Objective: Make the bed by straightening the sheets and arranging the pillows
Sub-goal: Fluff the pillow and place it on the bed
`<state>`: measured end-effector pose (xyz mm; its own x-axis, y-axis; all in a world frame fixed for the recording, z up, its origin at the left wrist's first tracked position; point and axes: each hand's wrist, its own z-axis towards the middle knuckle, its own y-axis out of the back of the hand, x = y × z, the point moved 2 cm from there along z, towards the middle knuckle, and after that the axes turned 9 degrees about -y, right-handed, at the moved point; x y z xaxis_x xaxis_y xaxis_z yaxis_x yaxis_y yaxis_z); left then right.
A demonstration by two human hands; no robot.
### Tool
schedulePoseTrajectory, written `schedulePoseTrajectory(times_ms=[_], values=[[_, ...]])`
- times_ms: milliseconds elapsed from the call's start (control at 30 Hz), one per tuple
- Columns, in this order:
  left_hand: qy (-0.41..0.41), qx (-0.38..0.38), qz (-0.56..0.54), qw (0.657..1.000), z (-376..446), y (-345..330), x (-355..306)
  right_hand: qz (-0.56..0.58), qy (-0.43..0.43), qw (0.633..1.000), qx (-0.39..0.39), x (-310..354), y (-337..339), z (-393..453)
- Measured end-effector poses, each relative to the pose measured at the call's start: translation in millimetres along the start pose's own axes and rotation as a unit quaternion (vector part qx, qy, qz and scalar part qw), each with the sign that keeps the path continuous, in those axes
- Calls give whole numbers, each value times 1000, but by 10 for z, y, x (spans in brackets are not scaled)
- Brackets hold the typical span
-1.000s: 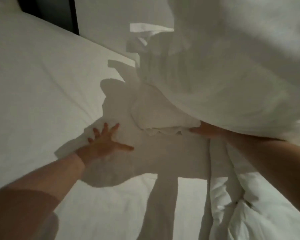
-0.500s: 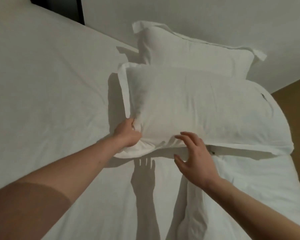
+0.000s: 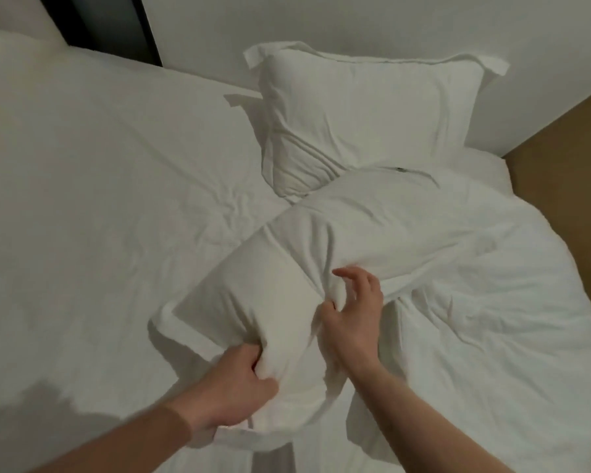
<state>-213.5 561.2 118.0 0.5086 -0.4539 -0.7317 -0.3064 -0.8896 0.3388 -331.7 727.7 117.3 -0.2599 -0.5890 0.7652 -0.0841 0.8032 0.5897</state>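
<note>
Head view, near pillow: the near pillow (image 3: pixel 287 268) lies slantwise on the bed, its far end touching the lower corner of the far pillow (image 3: pixel 362 110), which leans against the wall (image 3: pixel 355 22).
Head view, left hand: the left hand (image 3: pixel 232 387) has its grip closed on a bunch of the pillow's near corner, fingers buried in the fabric.
Head view, right hand: the right hand (image 3: pixel 352 312) is at the pillow's near long edge, fingers curled and spread; the grip looks half wide, with fabric puckered under the thumb, though a firm pinch is not plain.
Handling: the pillow looks light, soft and baggy, since the cover gathers into deep folds where it is held. It would likely sag if lifted by one corner, so two holds, well apart along an edge or at opposite corners, seem the better place to take it. The flat flange around the cover looks loose and may slip from the filling.
Bedding: the sheet (image 3: pixel 99 199) is creased near the pillows; the rumpled duvet (image 3: pixel 475 319) lies to the right, touching the pillow.
Hidden: the left fingertips, the pillow's underside and the bed's foot are out of sight. A small dark mark (image 3: pixel 399 169) at the pillow's far end is too small to identify.
</note>
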Motion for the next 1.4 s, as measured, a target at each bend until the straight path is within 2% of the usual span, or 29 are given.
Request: schedulePoseTrajectory(times_ms=[67, 133, 167, 200, 233, 300, 333, 367, 500, 567, 700, 833, 933, 1033, 1167, 1400], values=[[23, 143, 60, 988, -222, 51, 107, 3, 14, 998, 55, -27, -62, -221], [51, 306, 133, 941, -357, 206, 195, -23, -22, 993, 113, -215, -165, -357], [57, 349, 161, 921, -359, 308, 256, -46, -55, 989, 129, -362, -198, -419], [55, 345, 189, 918, -293, 427, 331, -70, -88, 985, 133, -522, -210, -469], [54, 292, 206, 932, -179, 567, 425, -93, -120, 981, 124, -677, -184, -517], [63, 119, 191, 972, 115, 813, 635, -117, -183, 972, 85, -963, -87, -574], [69, 51, 188, 978, 260, 887, 747, -120, -206, 969, 70, -1106, -32, -589], [78, 16, 189, 979, 383, 899, 853, -125, -221, 966, 56, -1233, 20, -597], [139, 14, 73, 987, 783, 527, 1154, -141, -253, 956, -39, -1591, 127, -536], [159, 12, -5, 987, 903, 257, 1209, -85, -284, 953, -60, -1652, 104, -522], [185, -4, -108, 977, 1042, -113, 1142, 86, -344, 935, -11, -1596, 85, -484], [194, -9, -161, 968, 1015, 6, 953, 63, -284, 957, 17, -1394, 324, -414], [134, -27, -192, 972, 760, 150, 492, 116, -240, 964, 18, -1170, 579, -430], [59, -96, -201, 973, 459, 182, 21, 158, -193, 968, -7, -863, 946, -426], [-24, -181, -200, 963, 170, 154, -721, 216, -162, 962, -27, -527, 1589, -312], [-174, -290, -145, 930, -29, -233, -2251, 227, -132, 964, -47, -282, 2850, 48]])
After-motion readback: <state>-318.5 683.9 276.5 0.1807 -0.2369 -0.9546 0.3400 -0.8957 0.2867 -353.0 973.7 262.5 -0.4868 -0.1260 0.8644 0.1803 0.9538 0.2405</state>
